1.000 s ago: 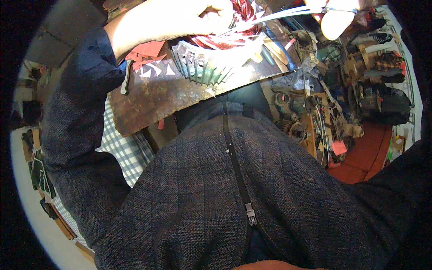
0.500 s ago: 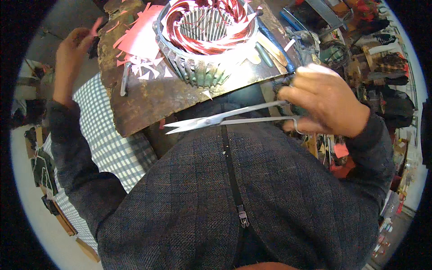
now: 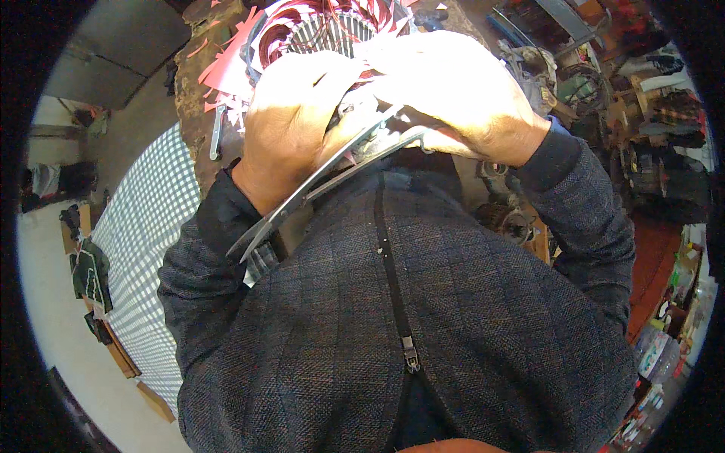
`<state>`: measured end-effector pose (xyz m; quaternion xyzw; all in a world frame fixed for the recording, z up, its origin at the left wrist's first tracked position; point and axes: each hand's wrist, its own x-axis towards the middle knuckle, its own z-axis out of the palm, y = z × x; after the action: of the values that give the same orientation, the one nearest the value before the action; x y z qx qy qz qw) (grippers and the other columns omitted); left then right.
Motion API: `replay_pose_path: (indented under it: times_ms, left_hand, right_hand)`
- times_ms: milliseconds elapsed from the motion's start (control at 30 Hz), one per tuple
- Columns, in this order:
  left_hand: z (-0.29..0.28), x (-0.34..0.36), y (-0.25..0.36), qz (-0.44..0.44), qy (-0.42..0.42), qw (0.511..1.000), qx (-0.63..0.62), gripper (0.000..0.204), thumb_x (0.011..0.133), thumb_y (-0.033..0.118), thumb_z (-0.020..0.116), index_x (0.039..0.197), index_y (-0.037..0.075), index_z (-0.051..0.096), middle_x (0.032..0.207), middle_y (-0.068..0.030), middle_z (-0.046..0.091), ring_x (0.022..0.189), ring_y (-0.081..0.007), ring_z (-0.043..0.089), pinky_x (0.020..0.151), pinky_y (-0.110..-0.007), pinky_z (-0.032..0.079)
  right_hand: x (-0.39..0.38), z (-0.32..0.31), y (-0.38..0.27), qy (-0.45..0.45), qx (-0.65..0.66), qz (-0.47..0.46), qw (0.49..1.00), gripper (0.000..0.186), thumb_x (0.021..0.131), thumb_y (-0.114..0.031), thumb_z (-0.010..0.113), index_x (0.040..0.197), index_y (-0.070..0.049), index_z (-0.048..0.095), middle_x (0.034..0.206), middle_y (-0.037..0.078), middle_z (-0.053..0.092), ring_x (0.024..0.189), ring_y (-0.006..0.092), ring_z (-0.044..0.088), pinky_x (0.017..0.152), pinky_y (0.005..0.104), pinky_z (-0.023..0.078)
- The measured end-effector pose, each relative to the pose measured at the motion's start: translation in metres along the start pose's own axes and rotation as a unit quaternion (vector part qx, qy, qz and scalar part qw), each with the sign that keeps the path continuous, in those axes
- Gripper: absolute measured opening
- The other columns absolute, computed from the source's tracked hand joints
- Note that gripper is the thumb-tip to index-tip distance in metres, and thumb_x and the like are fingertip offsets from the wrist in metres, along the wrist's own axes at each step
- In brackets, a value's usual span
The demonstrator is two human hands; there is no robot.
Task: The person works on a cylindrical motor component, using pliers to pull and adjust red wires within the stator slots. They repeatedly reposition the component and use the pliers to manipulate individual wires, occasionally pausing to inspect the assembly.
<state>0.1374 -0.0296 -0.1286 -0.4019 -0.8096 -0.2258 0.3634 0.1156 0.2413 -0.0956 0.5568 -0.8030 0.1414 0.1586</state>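
My right hand grips long metal scissors by their handles. The blades slant down and left past my left wrist, in front of my jacket. My left hand is at the near side of a motor stator, fingers curled inward beside my right hand. Glare and the hands themselves hide what its fingertips hold. Red copper windings and pale pink paper pieces ring the slotted bore. My hands cover most of the stator's near wall.
The stator stands on a worn wooden table. Pink paper and a slim knife lie left of it. A checkered cloth hangs at the left. Tools and parts clutter the right side, including a coil of wire.
My left hand, which held a pink strip out at the left, has come in to the stator. My right hand moved left to join it, and the scissors swung to point down-left.
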Motion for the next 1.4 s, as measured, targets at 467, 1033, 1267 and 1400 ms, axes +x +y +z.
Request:
replay_pose_path:
  times_ms: [467, 1033, 1267, 1400]
  left_hand:
    - [-0.001, 0.000, 0.000, -0.042, -0.070, 0.996, 0.024, 0.045, 0.082, 0.028, 0.082, 0.118, 0.002, 0.073, 0.109, -0.0140, 0.071, 0.097, -0.0329, 0.066, 0.085, -0.043, 0.053]
    - [-0.013, 0.009, 0.015, -0.386, -0.148, 0.895, -0.171, 0.041, 0.085, 0.030, 0.083, 0.114, 0.002, 0.075, 0.105, -0.0129, 0.073, 0.095, -0.0291, 0.069, 0.085, -0.039, 0.054]
    - [-0.011, 0.014, 0.018, -0.219, -0.052, 0.971, -0.086, 0.046, 0.076, 0.014, 0.090, 0.116, 0.001, 0.071, 0.111, -0.0133, 0.073, 0.103, -0.0251, 0.071, 0.092, -0.036, 0.056]
    - [-0.015, 0.014, 0.022, -0.241, -0.065, 0.965, -0.085, 0.037, 0.083, 0.014, 0.084, 0.116, 0.001, 0.072, 0.109, -0.0139, 0.074, 0.101, -0.0243, 0.072, 0.091, -0.036, 0.056]
  right_hand:
    - [-0.004, 0.018, 0.003, 0.079, -0.019, -0.004, 0.997, 0.057, 0.081, -0.022, 0.084, 0.134, -0.009, 0.068, 0.137, 0.013, 0.066, 0.129, 0.0350, 0.058, 0.113, 0.0495, 0.042]
    - [-0.013, 0.010, -0.002, 0.057, 0.015, 0.058, 0.997, 0.062, 0.080, -0.025, 0.084, 0.137, -0.010, 0.066, 0.143, 0.016, 0.062, 0.137, 0.0395, 0.053, 0.118, 0.0507, 0.039]
    - [-0.010, 0.012, -0.001, 0.069, 0.029, 0.069, 0.995, 0.065, 0.080, -0.025, 0.085, 0.139, -0.009, 0.065, 0.143, 0.016, 0.063, 0.135, 0.0388, 0.054, 0.117, 0.0513, 0.039]
    - [-0.005, 0.012, 0.001, 0.064, 0.033, 0.066, 0.995, 0.063, 0.079, -0.025, 0.084, 0.138, -0.009, 0.066, 0.142, 0.016, 0.063, 0.133, 0.0382, 0.055, 0.116, 0.0517, 0.040]
